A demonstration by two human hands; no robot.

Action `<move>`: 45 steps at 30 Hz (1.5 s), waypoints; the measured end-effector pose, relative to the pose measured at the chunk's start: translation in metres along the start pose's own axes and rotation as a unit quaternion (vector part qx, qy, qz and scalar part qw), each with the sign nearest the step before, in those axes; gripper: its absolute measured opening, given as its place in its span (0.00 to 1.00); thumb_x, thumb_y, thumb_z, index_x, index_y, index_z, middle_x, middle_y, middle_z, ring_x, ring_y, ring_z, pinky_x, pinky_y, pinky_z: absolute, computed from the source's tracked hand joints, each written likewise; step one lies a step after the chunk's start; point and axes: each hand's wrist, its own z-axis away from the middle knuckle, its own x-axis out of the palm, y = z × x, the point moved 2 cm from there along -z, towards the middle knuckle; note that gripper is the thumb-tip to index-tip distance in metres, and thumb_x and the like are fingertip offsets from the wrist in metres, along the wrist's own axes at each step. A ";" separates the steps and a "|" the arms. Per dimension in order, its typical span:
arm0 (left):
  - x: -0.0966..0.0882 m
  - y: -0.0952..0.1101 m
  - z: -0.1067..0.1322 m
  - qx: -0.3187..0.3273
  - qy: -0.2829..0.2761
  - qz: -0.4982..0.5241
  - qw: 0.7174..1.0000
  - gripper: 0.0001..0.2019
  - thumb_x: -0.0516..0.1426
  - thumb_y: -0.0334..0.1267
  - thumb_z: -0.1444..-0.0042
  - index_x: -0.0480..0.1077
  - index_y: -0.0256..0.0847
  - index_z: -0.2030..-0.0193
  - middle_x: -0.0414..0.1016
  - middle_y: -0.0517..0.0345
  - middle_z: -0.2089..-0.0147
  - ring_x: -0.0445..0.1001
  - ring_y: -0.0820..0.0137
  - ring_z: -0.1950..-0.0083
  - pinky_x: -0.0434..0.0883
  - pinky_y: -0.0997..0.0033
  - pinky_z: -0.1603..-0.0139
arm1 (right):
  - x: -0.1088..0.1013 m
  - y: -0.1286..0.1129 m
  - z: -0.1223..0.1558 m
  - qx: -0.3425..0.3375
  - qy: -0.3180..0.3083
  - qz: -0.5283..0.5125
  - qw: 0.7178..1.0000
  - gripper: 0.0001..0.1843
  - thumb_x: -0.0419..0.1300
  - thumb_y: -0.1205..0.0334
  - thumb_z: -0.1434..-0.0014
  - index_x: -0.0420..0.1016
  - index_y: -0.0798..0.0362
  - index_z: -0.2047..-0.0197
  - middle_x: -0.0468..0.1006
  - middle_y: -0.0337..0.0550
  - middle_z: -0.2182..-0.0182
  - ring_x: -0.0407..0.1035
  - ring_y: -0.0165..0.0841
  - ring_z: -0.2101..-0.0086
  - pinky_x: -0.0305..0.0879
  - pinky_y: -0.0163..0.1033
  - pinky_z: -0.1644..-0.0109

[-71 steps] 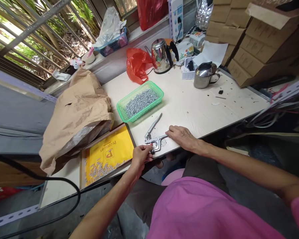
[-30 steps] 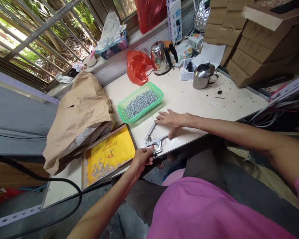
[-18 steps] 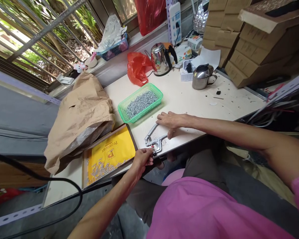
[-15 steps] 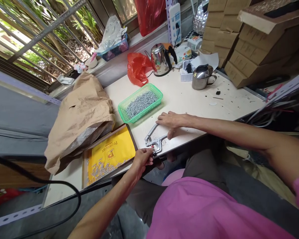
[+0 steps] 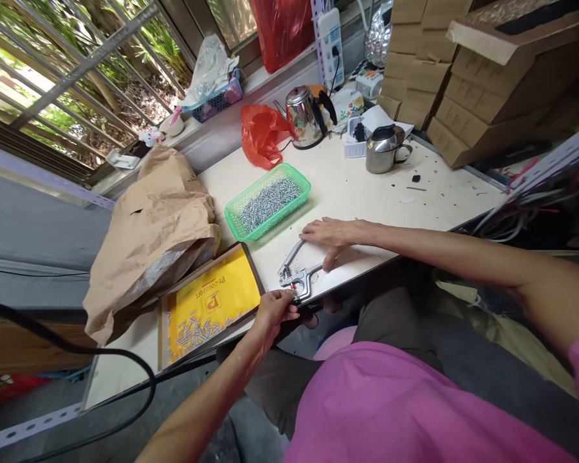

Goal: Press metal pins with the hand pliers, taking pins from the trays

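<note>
Window: you are sitting beside a barred window, daylight streaming in.
Table: you are facing a white table.
Boxes: cardboard boxes are standing stacked beyond it.

I see one left hand and one right hand, both of one person, and one pair of pliers. On the table stand one green plastic basket, one steel kettle and one steel jug. There are two red plastic bags, one brown paper bag, one yellow tray, one blue basket and one power strip. The cardboard boxes are many, but I cannot count them exactly.
</note>
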 end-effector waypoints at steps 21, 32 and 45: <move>0.000 0.001 0.002 -0.003 0.008 -0.007 1.000 0.11 0.66 0.35 0.51 0.69 0.33 0.75 0.66 0.63 0.85 0.67 0.78 0.85 0.74 0.77 0.80 | 0.001 -0.004 0.008 0.010 0.062 0.018 0.998 0.33 0.58 0.39 0.44 0.68 0.57 0.46 0.70 0.56 0.52 0.62 0.46 0.54 0.60 0.48 0.54; -0.001 0.005 0.003 0.000 -0.010 -0.017 1.000 0.12 0.68 0.36 0.53 0.69 0.33 0.74 0.65 0.64 0.84 0.65 0.79 0.85 0.73 0.78 0.81 | 0.005 -0.010 0.017 0.010 0.062 0.041 0.997 0.43 0.62 0.31 0.54 0.67 0.56 0.46 0.68 0.56 0.50 0.59 0.48 0.54 0.56 0.48 0.55; -0.006 0.000 0.010 0.087 0.040 -0.135 0.986 0.12 0.63 0.43 0.49 0.70 0.35 0.70 0.66 0.61 0.80 0.67 0.75 0.81 0.73 0.72 0.76 | 0.003 -0.030 0.033 0.043 0.063 0.037 0.996 0.26 0.61 0.43 0.45 0.72 0.56 0.52 0.71 0.54 0.55 0.60 0.46 0.54 0.54 0.47 0.55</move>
